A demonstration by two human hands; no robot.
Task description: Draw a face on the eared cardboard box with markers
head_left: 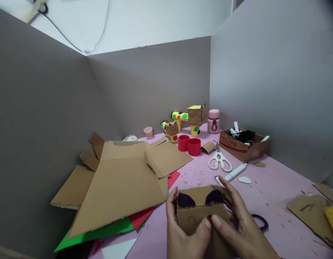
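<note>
A small cardboard box (193, 216) sits between my two hands at the bottom of the head view. Two dark purple rounded patches (186, 200) show along its upper part, and a D-shaped pen outline marks its front. My left hand (182, 230) is closed round the left side. Along the opposite side, my right hand (241, 225) has its fingers wrapped round the box. Both thumbs press on the front, their tips almost meeting over a tiny dark and red spot that I cannot make out. Black scissor-like handles (260, 222) lie partly hidden beyond my right hand.
Large cardboard sheets (123, 180) cover the left of the pink table. White scissors (219, 160), a white marker (235, 172) and red rings (194, 146) lie ahead. Behind stand yellow spotted figures (180, 116), a pink flask (213, 122) and a box of pens (241, 147). Grey partitions enclose everything.
</note>
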